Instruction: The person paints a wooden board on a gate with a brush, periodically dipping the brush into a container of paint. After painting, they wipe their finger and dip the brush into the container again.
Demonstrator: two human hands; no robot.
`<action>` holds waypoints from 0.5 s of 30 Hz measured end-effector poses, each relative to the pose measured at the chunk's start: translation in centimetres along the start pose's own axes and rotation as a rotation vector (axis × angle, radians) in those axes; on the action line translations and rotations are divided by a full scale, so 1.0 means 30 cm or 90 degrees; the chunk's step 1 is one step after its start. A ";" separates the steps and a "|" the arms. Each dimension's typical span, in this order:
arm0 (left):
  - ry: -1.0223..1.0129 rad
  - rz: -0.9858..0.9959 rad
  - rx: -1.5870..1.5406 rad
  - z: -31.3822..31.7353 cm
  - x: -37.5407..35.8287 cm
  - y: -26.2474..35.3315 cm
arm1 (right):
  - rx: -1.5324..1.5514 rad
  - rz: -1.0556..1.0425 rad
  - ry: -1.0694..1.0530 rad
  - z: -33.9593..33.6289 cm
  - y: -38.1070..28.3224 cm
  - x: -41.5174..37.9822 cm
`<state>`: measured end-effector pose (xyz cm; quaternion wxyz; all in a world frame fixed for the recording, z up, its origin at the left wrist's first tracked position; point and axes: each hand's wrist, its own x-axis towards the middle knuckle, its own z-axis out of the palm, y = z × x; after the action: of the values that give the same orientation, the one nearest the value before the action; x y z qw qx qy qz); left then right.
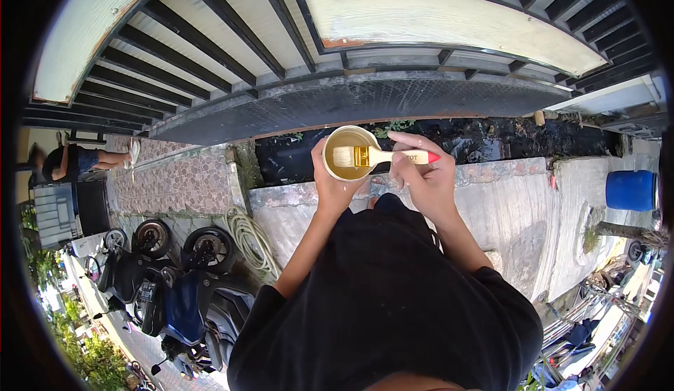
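Note:
My left hand point(335, 191) is wrapped round a pale, round paint container point(348, 136), held upright in front of my chest with its open top facing me. In my right hand point(430, 184), the fingers close on the handle of a flat paintbrush point(380, 156). The brush lies level, with its pale bristles and gold ferrule over the container's mouth and its red handle tip pointing right. Beyond both hands stands a dark metal fence with a cream panel point(449, 19), which shows brownish patches along its lower edge.
A dark, wet ditch point(477, 142) runs between the fence and the concrete paving point(491, 208). At left are parked motorbikes point(184, 314), a coiled hose point(249, 240) and another person point(77, 163). A blue barrel point(630, 190) stands at far right, above piled clutter point(583, 335).

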<state>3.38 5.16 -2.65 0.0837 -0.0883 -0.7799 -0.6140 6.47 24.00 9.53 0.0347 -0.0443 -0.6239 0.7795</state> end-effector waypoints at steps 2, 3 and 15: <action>0.009 -0.007 0.041 0.015 0.007 0.014 | 0.037 -0.014 0.000 -0.033 0.038 0.031; 0.006 -0.010 0.038 0.022 0.014 0.019 | 0.051 -0.010 -0.010 -0.050 0.053 0.052; -0.051 -0.125 0.007 -0.021 0.098 -0.032 | 0.085 0.082 0.044 -0.022 0.075 0.153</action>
<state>0.31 4.43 -2.70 -0.0074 -0.0353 -0.7907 -0.6112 1.98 24.63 7.07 0.0091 -0.1090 -0.5648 0.8180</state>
